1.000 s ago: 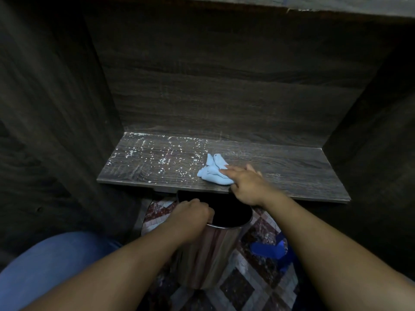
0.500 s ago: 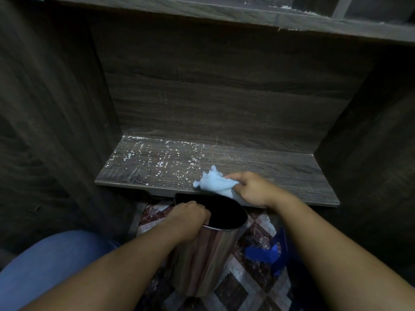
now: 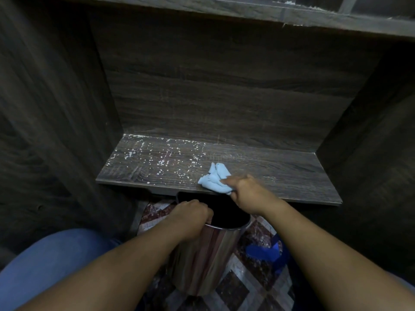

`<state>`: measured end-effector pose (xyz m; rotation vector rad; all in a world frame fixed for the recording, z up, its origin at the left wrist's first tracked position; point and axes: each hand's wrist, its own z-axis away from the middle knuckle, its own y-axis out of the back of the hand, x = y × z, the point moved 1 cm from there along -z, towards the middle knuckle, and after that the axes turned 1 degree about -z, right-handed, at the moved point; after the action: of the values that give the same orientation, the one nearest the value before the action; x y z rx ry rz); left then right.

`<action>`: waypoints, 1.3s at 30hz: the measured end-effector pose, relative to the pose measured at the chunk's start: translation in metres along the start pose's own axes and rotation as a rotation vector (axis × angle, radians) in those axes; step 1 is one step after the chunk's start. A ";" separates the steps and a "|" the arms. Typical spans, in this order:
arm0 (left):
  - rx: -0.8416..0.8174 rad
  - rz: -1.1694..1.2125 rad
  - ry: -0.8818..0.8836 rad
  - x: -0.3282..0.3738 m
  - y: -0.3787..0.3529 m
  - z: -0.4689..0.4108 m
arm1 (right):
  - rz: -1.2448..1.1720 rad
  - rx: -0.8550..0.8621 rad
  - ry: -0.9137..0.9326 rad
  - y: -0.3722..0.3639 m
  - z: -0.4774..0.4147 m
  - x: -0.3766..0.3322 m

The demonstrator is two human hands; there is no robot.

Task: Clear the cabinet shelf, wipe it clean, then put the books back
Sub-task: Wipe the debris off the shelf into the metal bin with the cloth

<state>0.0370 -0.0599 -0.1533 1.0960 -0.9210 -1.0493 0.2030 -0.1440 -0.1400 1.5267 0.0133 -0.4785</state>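
Observation:
The dark wooden cabinet shelf holds no books. White crumbs speckle its left half, while the right half looks wiped. My right hand grips a crumpled light-blue cloth at the shelf's front edge, near the middle. Just below that edge stands a shiny metal bin with a dark opening. My left hand grips the bin's rim on its left side, with the fingers curled over the edge.
Cabinet side walls close in left and right, and another shelf board runs overhead. The floor below has patterned tiles. A blue object lies on the floor right of the bin. My blue-clad knee is at lower left.
My right hand drew the cloth to the shelf's front edge over the bin, then shifted it slightly back onto the shelf. My left hand stayed on the bin's rim.

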 end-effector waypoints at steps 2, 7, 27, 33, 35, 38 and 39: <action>-0.014 -0.010 0.010 -0.001 -0.001 0.001 | -0.049 -0.047 0.006 0.003 0.005 -0.004; -0.018 -0.011 0.000 0.004 0.000 0.004 | -0.156 -0.138 -0.120 0.020 0.033 -0.006; 0.002 -0.016 -0.018 0.019 0.001 -0.007 | -0.127 0.481 -0.112 0.027 0.043 -0.014; 0.022 -0.017 -0.021 0.019 0.003 -0.005 | -0.145 0.243 -0.141 0.011 0.038 -0.005; 0.013 -0.014 -0.017 0.018 0.003 -0.007 | -0.151 0.418 -0.120 0.017 0.036 -0.005; 0.007 -0.015 -0.017 0.018 0.005 -0.007 | -0.128 0.412 -0.115 0.021 0.040 -0.004; 0.010 -0.016 -0.017 0.018 0.004 -0.007 | -0.128 0.274 -0.129 0.019 0.040 -0.002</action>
<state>0.0496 -0.0754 -0.1495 1.1059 -0.9330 -1.0697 0.1956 -0.1827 -0.1187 1.7666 -0.0569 -0.7029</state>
